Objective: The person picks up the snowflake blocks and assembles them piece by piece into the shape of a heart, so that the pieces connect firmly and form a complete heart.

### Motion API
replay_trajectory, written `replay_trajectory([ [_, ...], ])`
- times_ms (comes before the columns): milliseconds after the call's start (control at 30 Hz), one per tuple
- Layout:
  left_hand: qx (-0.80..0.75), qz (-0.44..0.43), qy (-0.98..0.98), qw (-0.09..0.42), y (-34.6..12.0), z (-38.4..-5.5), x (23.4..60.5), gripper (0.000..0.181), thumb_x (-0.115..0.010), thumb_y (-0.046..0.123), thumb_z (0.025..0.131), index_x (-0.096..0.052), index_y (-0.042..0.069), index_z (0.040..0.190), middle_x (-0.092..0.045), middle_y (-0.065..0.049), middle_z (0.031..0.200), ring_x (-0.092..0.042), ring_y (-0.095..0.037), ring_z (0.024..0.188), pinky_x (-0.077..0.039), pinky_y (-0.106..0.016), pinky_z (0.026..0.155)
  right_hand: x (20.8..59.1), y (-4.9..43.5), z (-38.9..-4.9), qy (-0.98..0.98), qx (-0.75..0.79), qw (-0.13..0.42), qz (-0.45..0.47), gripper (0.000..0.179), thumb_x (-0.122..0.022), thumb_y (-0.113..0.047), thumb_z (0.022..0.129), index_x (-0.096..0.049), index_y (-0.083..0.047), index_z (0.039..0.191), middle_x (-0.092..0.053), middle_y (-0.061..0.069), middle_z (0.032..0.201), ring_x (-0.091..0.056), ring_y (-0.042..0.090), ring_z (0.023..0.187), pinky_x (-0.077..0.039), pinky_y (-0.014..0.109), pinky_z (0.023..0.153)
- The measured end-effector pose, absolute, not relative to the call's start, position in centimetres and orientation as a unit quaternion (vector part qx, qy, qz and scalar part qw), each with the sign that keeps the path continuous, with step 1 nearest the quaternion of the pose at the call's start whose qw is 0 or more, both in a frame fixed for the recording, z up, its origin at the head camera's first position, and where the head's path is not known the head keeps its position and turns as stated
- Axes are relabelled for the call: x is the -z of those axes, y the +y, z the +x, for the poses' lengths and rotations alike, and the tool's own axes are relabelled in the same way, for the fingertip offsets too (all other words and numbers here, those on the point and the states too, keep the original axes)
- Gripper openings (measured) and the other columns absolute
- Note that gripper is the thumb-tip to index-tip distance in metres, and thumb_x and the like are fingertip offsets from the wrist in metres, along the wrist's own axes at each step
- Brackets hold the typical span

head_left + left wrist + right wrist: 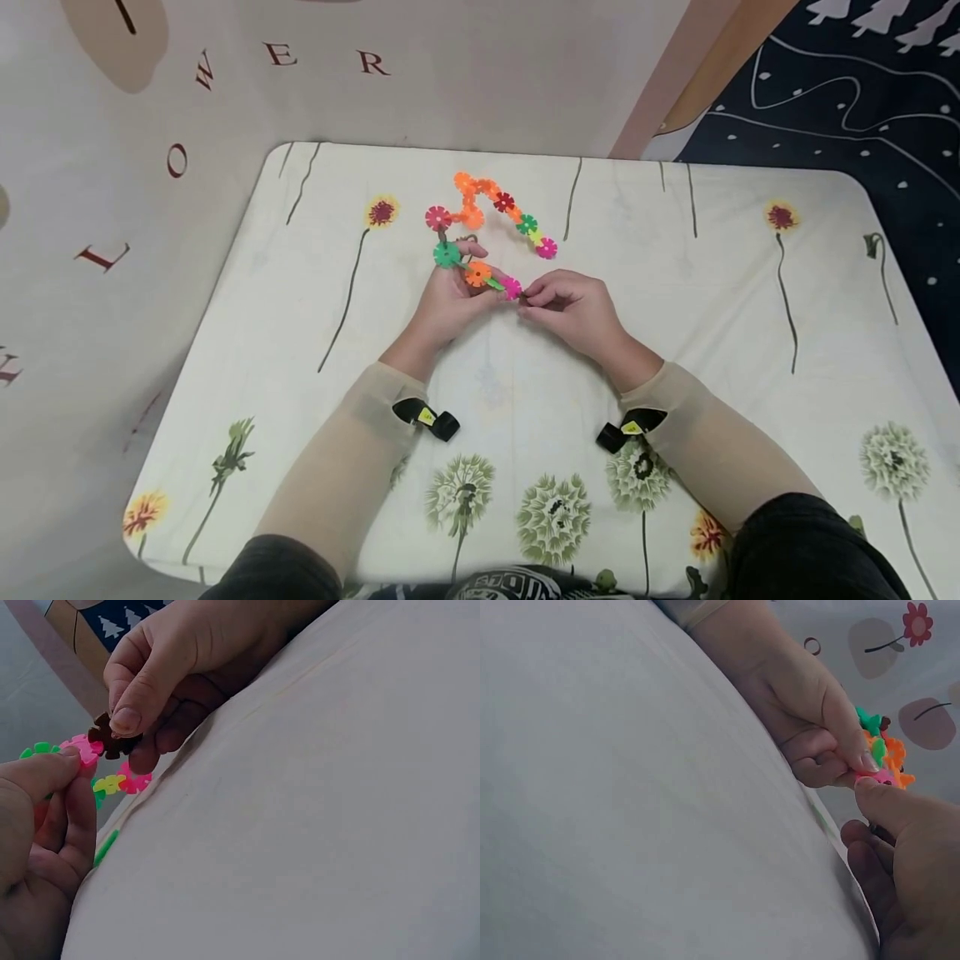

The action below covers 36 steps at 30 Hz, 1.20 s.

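Note:
A chain of interlocking notched plastic discs, with an orange disc (472,218) and a teal-green disc (447,254) among them, bends over the table and across my left hand (448,298). That hand pinches the pink disc (84,748) at the near end between thumb and fingers. From the other side, my right hand (576,310) pinches a brown disc (105,741) by its edge. Brown and pink meet at their rims in the left wrist view; whether their slots are engaged I cannot tell. The right thumb mostly covers the brown disc in the right wrist view.
Under both arms lies a white table cover (525,358) printed with flowers. The chain's far end, a magenta disc (547,247), lies just beyond the right hand. A pale lettered wall (480,92) borders the table's back edge.

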<state>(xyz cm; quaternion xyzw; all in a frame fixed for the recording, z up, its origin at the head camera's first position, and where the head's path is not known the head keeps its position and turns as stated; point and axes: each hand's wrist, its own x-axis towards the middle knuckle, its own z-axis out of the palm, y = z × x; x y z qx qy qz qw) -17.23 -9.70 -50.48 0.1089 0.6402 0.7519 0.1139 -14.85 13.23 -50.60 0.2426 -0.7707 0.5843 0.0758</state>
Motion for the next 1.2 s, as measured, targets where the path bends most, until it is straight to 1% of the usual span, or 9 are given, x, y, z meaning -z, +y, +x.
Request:
replay_trajectory([
  [167,-0.733,0.122,0.659,0.116,-9.66,-17.18,50.48,0.059,-0.08,-0.007,0.092,-0.039,-0.003,0.135,-0.079,-0.015,0.107,-0.076,-0.027,0.101,-0.059,-0.032,0.094,50.53,13.22,-14.9,-0.775,-0.576,0.081,0.249,0.016,-0.09,0.009,0.08,-0.085,-0.003,0.089,-0.079,0.011,0.094,-0.075,0.028,0.089,-0.06,0.022,0.078],
  [233,-0.73,0.125,0.663,0.113,-9.64,-17.17,50.44,0.06,-0.08,-0.007,0.092,-0.038,-0.004,0.135,-0.079,-0.015,0.106,-0.076,-0.028,0.1,-0.059,-0.032,0.092,50.52,13.22,-14.94,-0.776,-0.574,0.08,0.248,0.016,-0.09,0.007,0.081,-0.085,-0.004,0.09,-0.08,0.009,0.094,-0.075,0.026,0.088,-0.06,0.022,0.077],
  [467,-0.725,0.131,0.668,0.106,-9.69,-17.09,50.13,0.054,-0.078,-0.008,0.092,-0.043,0.008,0.13,-0.078,-0.016,0.107,-0.076,-0.027,0.097,-0.059,-0.031,0.09,50.55,13.18,-15.16,-0.78,-0.567,0.077,0.252,0.017,-0.09,0.007,0.08,-0.086,-0.005,0.092,-0.08,0.005,0.094,-0.074,0.018,0.087,-0.06,0.022,0.074],
  [567,-0.72,0.133,0.673,0.105,-9.74,-17.05,50.12,0.055,-0.078,-0.008,0.092,-0.042,0.006,0.131,-0.078,-0.015,0.107,-0.076,-0.026,0.096,-0.059,-0.03,0.089,50.5,13.18,-15.12,-0.781,-0.567,0.073,0.251,0.017,-0.09,0.007,0.08,-0.086,-0.005,0.091,-0.079,0.006,0.093,-0.074,0.017,0.085,-0.059,0.021,0.073],
  [733,-0.729,0.134,0.662,0.111,-9.57,-17.07,50.4,0.057,-0.076,-0.011,0.092,-0.041,0.006,0.134,-0.077,-0.016,0.109,-0.076,-0.026,0.095,-0.06,-0.031,0.089,50.47,13.19,-14.7,-0.787,-0.57,0.062,0.227,0.016,-0.091,0.009,0.078,-0.084,-0.003,0.087,-0.079,0.01,0.095,-0.073,0.014,0.088,-0.059,0.02,0.075],
  [867,-0.733,0.125,0.659,0.115,-9.35,-17.06,50.41,0.058,-0.076,-0.01,0.091,-0.041,0.006,0.135,-0.077,-0.016,0.109,-0.075,-0.028,0.096,-0.06,-0.032,0.089,50.44,13.12,-14.41,-0.79,-0.576,0.06,0.204,0.017,-0.089,0.015,0.077,-0.078,0.004,0.082,-0.076,0.017,0.096,-0.074,0.023,0.09,-0.059,0.019,0.078],
  [967,-0.732,0.119,0.66,0.119,-9.36,-17.07,50.32,0.059,-0.077,-0.009,0.091,-0.04,0.003,0.136,-0.077,-0.016,0.108,-0.075,-0.029,0.096,-0.06,-0.033,0.089,50.37,12.95,-14.39,-0.793,-0.571,0.065,0.201,0.018,-0.086,0.02,0.076,-0.074,0.007,0.08,-0.074,0.019,0.092,-0.074,0.027,0.087,-0.059,0.018,0.078],
  [1033,-0.731,0.118,0.661,0.121,-9.43,-17.07,50.27,0.06,-0.078,-0.008,0.09,-0.04,0.002,0.136,-0.077,-0.016,0.109,-0.076,-0.029,0.096,-0.061,-0.034,0.089,50.31,12.86,-14.43,-0.796,-0.565,0.071,0.205,0.018,-0.086,0.02,0.076,-0.074,0.007,0.079,-0.074,0.018,0.09,-0.073,0.025,0.085,-0.058,0.017,0.076],
  [1200,-0.728,0.118,0.663,0.129,-9.43,-17.02,50.44,0.06,-0.08,-0.007,0.09,-0.042,0.003,0.135,-0.077,-0.015,0.109,-0.076,-0.029,0.097,-0.061,-0.034,0.09,50.47,13.1,-14.51,-0.794,-0.565,0.079,0.212,0.019,-0.09,0.014,0.077,-0.08,-0.002,0.079,-0.076,0.012,0.087,-0.072,0.017,0.083,-0.058,0.017,0.073],
])
